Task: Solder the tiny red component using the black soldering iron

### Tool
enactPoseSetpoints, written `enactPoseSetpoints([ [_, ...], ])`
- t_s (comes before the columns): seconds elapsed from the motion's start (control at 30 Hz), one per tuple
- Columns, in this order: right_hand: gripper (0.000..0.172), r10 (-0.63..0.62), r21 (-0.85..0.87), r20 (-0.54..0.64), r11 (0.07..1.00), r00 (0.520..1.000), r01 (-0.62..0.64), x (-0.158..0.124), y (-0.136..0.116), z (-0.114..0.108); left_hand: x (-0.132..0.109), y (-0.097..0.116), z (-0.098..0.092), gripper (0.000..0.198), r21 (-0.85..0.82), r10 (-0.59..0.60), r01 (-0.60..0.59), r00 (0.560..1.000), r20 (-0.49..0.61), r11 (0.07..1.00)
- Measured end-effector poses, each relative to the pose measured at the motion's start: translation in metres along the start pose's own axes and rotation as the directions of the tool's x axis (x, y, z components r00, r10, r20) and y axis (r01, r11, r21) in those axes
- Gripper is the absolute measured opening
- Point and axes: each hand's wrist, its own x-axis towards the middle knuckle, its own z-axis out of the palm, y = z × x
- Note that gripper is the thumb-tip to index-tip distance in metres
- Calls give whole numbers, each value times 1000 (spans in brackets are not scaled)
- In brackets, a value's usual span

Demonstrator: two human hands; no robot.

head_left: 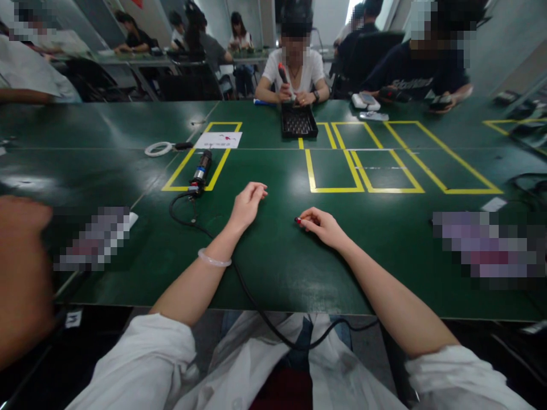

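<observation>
Above the green table (pixel 273 256), my right hand (pixel 323 226) pinches a small dark-and-red piece (pixel 298 220) between thumb and fingertips; its kind is too small to tell. My left hand (pixel 249 204) is to the left of it, apart from it, with the fingers curled in and pressed together. Whatever those fingers hold, if anything, is hidden. A black cylindrical tool (pixel 202 171) with a silver and blue band lies beyond my left hand. From its near end a black cable (pixel 248 287) loops past my left wrist and over the table edge.
Yellow tape frames (pixel 337 190) mark the table. A printed sheet (pixel 217 140) and a white cable coil (pixel 159 149) lie back left. Across the table a person works over a black tray (pixel 299 122). Another person's blurred arm (pixel 25 273) reaches in at the left.
</observation>
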Motion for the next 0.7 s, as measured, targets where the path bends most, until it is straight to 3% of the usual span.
enactPoseSetpoints([
  [0.1,26,1,2,14,1000,1000,-1,0,-2,0,23,-24,-46,39,399,25,27,992,-125,917],
  [0.17,25,4,-6,14,1000,1000,-4,-1,-3,0,34,-42,-77,55,587,-28,125,985,-172,800],
  [0.3,25,10,-35,11,999,1000,-10,-1,-4,0,45,-71,-123,105,718,-243,318,947,-210,620],
  [0.37,25,15,-28,12,1000,1000,-14,-2,-4,-1,46,-82,-136,117,735,-371,381,910,-187,562],
  [0.43,26,20,-15,13,1000,1000,-20,-2,-4,-1,48,-90,-145,115,755,-468,419,868,-168,505],
  [0.53,26,29,-18,16,999,999,-29,-2,-4,-2,49,-98,-152,91,802,-522,413,840,-151,432],
  [0.6,27,38,-24,17,999,999,-37,-1,-5,-1,52,-103,-156,78,826,-505,378,853,-135,418],
  [0.7,27,41,-21,14,999,999,-41,-2,-6,-1,58,-112,-159,73,843,-458,307,885,-83,441],
])
